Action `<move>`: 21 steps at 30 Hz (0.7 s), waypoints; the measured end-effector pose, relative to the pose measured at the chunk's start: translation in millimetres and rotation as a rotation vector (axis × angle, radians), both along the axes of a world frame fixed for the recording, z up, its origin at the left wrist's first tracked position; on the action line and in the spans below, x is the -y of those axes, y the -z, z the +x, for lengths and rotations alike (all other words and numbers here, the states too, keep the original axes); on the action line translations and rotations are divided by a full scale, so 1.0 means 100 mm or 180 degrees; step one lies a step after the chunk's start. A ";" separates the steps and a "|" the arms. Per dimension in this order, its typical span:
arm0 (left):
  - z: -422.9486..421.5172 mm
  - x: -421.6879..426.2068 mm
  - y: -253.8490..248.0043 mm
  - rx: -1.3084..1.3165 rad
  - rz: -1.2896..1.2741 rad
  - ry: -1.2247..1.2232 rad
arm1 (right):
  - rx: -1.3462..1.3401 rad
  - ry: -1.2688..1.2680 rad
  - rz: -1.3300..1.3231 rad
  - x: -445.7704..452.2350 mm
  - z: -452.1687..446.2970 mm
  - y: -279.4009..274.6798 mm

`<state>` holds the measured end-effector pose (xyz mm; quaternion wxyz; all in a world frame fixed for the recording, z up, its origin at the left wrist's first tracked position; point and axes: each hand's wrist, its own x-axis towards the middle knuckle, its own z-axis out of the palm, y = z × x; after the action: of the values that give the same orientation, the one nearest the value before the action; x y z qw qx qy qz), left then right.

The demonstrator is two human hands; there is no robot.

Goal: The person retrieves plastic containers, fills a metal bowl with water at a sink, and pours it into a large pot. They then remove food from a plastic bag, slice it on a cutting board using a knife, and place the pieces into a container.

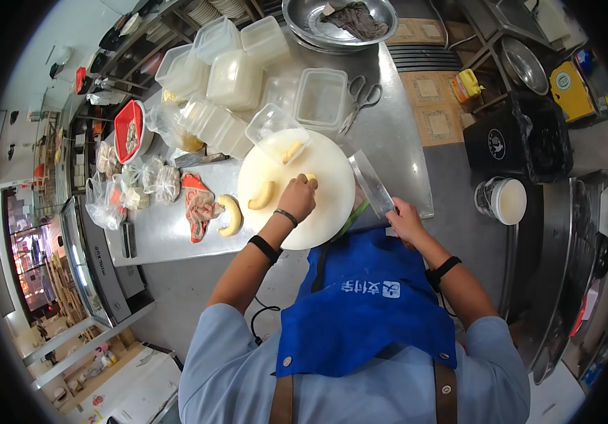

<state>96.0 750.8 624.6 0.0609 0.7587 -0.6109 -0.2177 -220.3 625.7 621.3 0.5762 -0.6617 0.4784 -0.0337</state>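
My right hand point(407, 220) grips the handle of a cleaver point(370, 182), its broad blade angled over the right edge of a round white cutting board point(331, 215). On the board, my left hand point(298, 196) is closed, its fingertips around a small yellow banana piece point(311, 177), mostly hidden. Left of that hand lies a curved, peeled-looking banana point(261, 196). Another banana point(230, 215) rests on the metal table beside the board. A clear plastic container point(265, 124) overlaps the board's far edge, with a banana piece point(291, 152) inside.
Stacked clear containers point(233, 79) fill the back of the metal table point(399, 152). Scissors point(360, 102) lie at the back right. A red and beige cloth point(197, 206) and plastic bags point(161, 177) sit left. A white bucket point(511, 201) and black bin point(498, 145) stand right.
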 end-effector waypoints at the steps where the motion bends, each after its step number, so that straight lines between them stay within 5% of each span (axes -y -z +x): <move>1: 0.02 0.09 -0.16 -0.0059 -0.0093 -0.0136 | 0.0011 0.0019 -0.0056 0.00 -0.01 0.03; 15: 0.21 0.15 0.12 0.0005 0.0245 0.0256 | 0.0115 0.0051 -0.0145 0.03 -0.03 -0.01; 18: 0.25 0.19 -0.33 -0.1874 0.1042 -0.0962 | 0.0107 0.0060 -0.0179 0.05 -0.05 -0.02; 21: 0.62 0.29 -0.42 -0.3222 0.0438 -0.1405 | 0.0051 0.0054 -0.0142 0.07 -0.05 -0.01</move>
<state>157.8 721.5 666.2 0.3413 0.6717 -0.3164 -0.5764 -224.8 618.6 622.6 0.5649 -0.6701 0.4785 -0.0545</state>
